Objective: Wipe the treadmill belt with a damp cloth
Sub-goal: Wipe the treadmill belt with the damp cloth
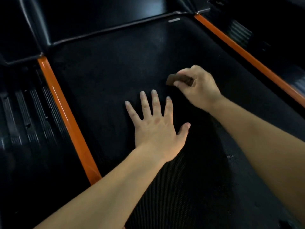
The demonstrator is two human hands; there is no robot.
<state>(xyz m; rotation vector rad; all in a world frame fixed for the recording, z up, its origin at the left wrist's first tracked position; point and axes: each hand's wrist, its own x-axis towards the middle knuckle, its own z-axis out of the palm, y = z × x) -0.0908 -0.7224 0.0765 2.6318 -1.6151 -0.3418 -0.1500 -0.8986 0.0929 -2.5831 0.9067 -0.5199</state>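
The black textured treadmill belt (118, 76) fills the middle of the view. My left hand (155, 124) lies flat on it with the fingers spread and straight. Just to its upper right, my right hand (198, 86) has its fingers curled round a small dark brown cloth (172, 79), which is held down against the belt. Only a small folded part of the cloth shows beyond the fingers; the remainder is hidden in the hand. A darker patch of belt lies below the hands.
Orange rails run along both sides of the belt, the left rail (66, 116) and the right rail (244, 53). Outside them are black ribbed foot rails (28, 119). The black motor cover (99, 19) closes the belt's far end.
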